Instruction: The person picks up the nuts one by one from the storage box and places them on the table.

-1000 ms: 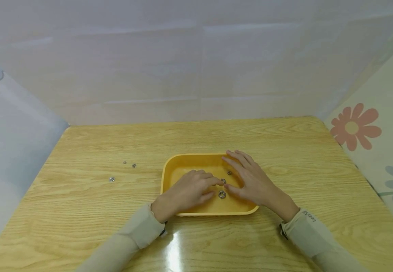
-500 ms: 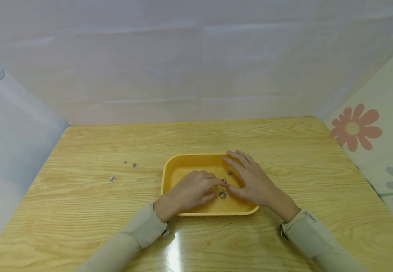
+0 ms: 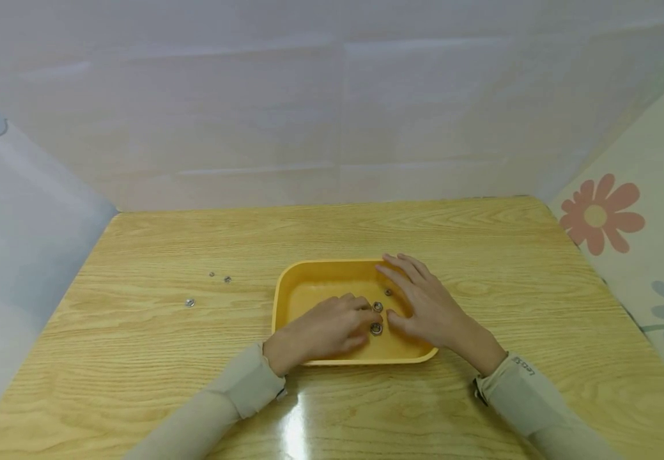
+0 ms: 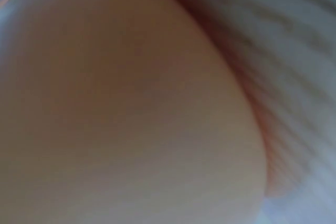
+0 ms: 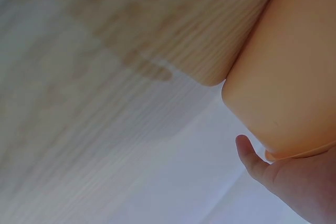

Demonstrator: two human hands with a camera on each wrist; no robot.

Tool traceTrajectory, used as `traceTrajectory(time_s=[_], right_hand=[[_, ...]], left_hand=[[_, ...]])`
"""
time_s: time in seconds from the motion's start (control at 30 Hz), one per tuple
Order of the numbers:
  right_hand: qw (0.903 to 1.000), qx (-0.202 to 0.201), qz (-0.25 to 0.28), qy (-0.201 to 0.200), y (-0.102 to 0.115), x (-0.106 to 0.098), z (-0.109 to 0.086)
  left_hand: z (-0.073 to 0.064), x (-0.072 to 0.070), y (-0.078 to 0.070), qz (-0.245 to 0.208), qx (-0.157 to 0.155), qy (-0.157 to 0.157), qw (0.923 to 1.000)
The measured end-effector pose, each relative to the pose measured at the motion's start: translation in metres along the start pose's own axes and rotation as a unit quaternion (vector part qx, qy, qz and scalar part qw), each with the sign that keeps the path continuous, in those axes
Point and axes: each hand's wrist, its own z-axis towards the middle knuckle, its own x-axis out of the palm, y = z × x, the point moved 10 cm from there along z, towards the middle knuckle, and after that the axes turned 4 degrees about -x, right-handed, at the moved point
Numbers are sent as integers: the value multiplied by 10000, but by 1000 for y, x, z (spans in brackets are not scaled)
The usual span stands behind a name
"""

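A yellow plastic tray sits on the table, with both hands over it. Inside lie a large metal nut, a middling nut and a small nut. My left hand reaches in from the left, fingers loosely bent, index fingertip at the large nut's upper edge; contact cannot be told. At the tray's right side, my right hand spreads its fingers over the far rim, thumb inside beside the nuts. In the right wrist view, one finger of that hand stretches out past the tray wall.
Left of the tray, three more metal nuts lie on the wooden table: a larger one, a smaller one and a tiny one. A pale wall covering stands behind. The left wrist view is mostly blurred.
My left index fingertip has moved from the middling nut down toward the large nut, leaving the middling one in fuller view. The right thumb has drawn back slightly; the nuts have not visibly moved.
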Motion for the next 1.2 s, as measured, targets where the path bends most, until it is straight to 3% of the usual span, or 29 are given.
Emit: traceTrajectory(time_s=[0.23, 0.57, 0.8, 1.2], right_hand=[[10000, 8, 15, -42, -1, 0, -1], [9998, 134, 138, 99, -3, 1, 0], [9999, 78, 100, -13, -2, -2, 0], [9999, 86, 51, -27, -2, -2, 0]], left_hand=[[0, 7, -1, 346, 83, 199, 9992], [-1, 6, 0, 99, 102, 97, 9999], [1, 6, -1, 14, 83, 118, 9999], [1, -2, 1, -157, 5, -251, 9996]])
